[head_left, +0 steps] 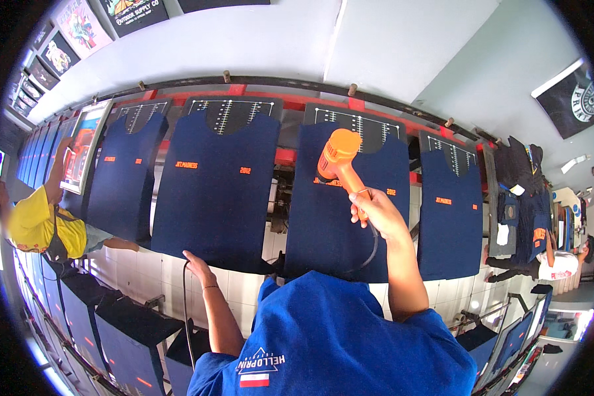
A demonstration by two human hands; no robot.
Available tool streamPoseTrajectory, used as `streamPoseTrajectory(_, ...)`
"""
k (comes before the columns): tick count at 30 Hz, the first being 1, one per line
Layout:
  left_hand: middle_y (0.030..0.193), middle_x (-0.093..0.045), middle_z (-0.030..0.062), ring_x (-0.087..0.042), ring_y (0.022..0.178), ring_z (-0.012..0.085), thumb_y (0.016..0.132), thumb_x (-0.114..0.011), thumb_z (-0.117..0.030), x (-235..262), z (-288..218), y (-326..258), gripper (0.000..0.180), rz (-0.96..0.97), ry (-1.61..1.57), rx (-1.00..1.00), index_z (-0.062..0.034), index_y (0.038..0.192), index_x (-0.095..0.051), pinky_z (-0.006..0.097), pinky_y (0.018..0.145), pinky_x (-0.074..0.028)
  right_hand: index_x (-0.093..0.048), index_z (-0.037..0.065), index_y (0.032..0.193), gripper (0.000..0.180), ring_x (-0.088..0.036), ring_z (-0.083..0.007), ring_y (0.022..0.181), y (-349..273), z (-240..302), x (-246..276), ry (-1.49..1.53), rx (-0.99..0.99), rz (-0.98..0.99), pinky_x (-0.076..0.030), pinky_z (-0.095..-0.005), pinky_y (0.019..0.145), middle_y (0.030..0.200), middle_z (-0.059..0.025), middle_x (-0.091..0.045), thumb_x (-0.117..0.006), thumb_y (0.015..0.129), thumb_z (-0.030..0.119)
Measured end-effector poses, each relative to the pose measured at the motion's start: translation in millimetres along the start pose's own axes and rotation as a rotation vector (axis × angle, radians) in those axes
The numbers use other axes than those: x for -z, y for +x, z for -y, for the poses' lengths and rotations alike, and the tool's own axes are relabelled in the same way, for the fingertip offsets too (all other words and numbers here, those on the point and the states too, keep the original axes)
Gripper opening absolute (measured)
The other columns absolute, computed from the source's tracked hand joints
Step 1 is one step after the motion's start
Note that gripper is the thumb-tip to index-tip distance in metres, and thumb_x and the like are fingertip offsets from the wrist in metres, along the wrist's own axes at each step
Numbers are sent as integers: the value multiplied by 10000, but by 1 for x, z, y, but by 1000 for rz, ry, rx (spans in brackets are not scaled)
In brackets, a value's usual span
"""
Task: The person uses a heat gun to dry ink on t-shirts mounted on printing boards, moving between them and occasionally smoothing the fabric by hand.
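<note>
My right hand [377, 212] grips the handle of an orange hand-held hot-air dryer [340, 153]. Its nozzle is over a navy shirt [350, 231] with small orange lettering, laid on a dark printing board. A thin cord [375, 247] curves down from the handle. At the lower edge of the navy shirt [211, 198] to the left, my left hand [199, 267] is closed around a dark cord [185, 297] that hangs past my forearm. Whether both lengths are one cord is hidden by my body.
More shirts on boards line the red-framed rack [287, 156], including one navy shirt [450, 218] at right. A person in yellow [39, 224] handles a framed screen [86, 148] at left. Another person in white [560, 264] stands far right by piled clothes [518, 171]. Behind me runs a second rack [135, 323].
</note>
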State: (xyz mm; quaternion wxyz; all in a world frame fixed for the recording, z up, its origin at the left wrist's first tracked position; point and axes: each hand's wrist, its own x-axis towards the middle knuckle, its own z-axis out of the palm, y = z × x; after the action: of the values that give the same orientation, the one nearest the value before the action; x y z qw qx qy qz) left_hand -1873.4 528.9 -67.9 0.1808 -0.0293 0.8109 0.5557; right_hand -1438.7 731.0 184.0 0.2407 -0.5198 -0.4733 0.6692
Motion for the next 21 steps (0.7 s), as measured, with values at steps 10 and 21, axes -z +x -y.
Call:
streamPoseTrajectory(10, 933, -652, 287, -632, 783, 373, 953, -454, -479, -28, 8, -10, 705, -324, 173, -82, 214, 977, -584, 462, 771, -488, -570, 38, 982, 272, -570, -76, 591, 8, -2, -10, 19, -71, -45, -428, -201, 467, 712, 11, -565, -626, 895, 289)
streamPoseTrajectory(21, 1060, -588, 360, -607, 927, 443, 952, -467, -474, -23, 10, -5, 696, -294, 244, 16, 205, 1091, -516, 473, 842, -478, -567, 45, 988, 239, -573, -81, 591, 16, -3, -12, -3, -73, -38, -430, -203, 469, 712, 6, -576, -625, 903, 261)
